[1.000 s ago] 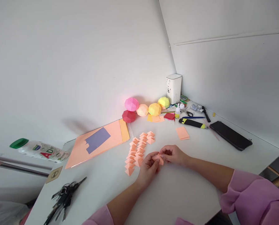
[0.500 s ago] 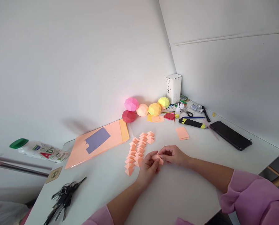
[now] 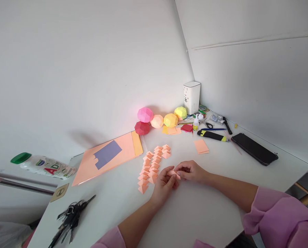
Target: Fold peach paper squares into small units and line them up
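A small folded piece of peach paper (image 3: 173, 173) is pinched between both hands over the white table. My left hand (image 3: 164, 184) grips its left side, thumb in front. My right hand (image 3: 191, 171) holds its right edge between thumb and fingers, which partly cover it. Left of my left hand, several folded peach paper pieces (image 3: 142, 188) stand in overlapping rows. Two flat peach sheets (image 3: 201, 146) lie beyond my right hand.
Faceted paper balls (image 3: 170, 120) sit by the wall, with a glue bottle (image 3: 195, 123) nearby. A cutter (image 3: 212, 135) and black phone (image 3: 254, 148) lie right. Large paper sheets (image 3: 128, 144), keys (image 3: 72, 217) and a white bottle (image 3: 45, 166) are left.
The peach piece has tilted slightly between my fingers, and less of its lower right part shows. Both hands keep nearly the same place and grip.
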The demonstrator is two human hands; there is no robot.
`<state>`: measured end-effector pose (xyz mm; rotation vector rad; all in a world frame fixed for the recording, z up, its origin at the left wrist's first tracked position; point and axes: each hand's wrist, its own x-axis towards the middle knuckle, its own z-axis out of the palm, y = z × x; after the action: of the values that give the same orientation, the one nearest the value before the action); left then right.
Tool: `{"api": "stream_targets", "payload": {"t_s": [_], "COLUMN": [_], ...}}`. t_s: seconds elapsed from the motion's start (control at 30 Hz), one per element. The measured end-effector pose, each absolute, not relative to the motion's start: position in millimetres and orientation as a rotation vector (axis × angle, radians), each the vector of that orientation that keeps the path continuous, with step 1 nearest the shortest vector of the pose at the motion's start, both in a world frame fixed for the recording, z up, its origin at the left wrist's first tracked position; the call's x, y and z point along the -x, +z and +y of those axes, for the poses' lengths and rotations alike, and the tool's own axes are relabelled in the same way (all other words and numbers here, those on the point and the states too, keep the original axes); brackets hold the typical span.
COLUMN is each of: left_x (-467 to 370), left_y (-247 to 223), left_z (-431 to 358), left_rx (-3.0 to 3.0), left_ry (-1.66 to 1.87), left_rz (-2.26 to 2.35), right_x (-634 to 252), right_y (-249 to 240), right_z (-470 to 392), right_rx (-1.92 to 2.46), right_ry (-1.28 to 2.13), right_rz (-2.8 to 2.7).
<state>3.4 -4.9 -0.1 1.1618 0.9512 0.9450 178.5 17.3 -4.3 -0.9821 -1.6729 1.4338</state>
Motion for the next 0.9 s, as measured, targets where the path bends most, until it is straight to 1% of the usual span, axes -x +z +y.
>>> {"api": "stream_targets", "payload": {"t_s": [0.33, 0.47, 0.9], "left_x": [-4.2, -4.4, -2.0], "left_y": [2.2, 4.2, -1.7], "left_z": [-4.2, -5.3, -4.5], "left_rx": [-1.208, -1.206, -1.203], "left_ry": [0.962, 0.901, 0.943], "left_rz": [1.006, 1.036, 0.998], "right_x": [-173.7, -173.5, -175.0], "right_y": [-0.1, -1.0, 3.0], "right_z": [13.0, 13.5, 14.5], "right_rx": [1.035, 1.059, 1.079], "right_ry": [1.202, 1.154, 1.244], "right_rz": [-1.823, -1.803, -1.784]}}
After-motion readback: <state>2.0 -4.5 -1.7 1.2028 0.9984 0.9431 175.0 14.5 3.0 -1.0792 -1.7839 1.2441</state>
